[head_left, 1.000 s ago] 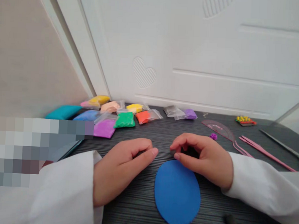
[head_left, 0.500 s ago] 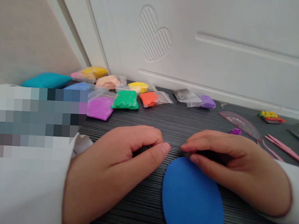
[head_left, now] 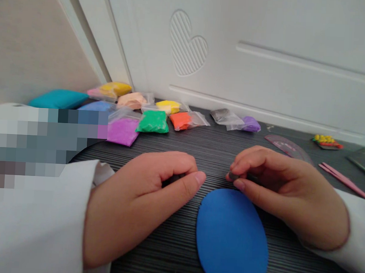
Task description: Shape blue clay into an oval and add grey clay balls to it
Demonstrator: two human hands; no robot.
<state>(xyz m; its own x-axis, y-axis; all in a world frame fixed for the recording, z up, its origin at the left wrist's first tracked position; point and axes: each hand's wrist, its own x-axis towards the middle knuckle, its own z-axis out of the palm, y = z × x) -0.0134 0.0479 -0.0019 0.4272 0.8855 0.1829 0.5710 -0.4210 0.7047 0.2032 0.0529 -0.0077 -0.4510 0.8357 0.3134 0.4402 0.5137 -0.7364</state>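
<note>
Our right hand (head_left: 289,195) pinches a small dark-grey clay lump (head_left: 234,176), seemingly light and soft so best held gently, at twelve o'clock from the flat blue foam oval (head_left: 232,241); our left hand (head_left: 139,203) curls around a second dark lump (head_left: 172,178).

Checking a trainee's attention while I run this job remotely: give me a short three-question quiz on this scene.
1. True or false: the right hand pinches a small dark clay piece above the blue foam oval.
2. What colour is the clay packet immediately right of the green clay packet?
3. Where is the pink protractor? A: partly behind the right hand. B: on the blue foam oval. C: beside the left hand.

Key: 1 true; 2 orange; 3 A.
</note>
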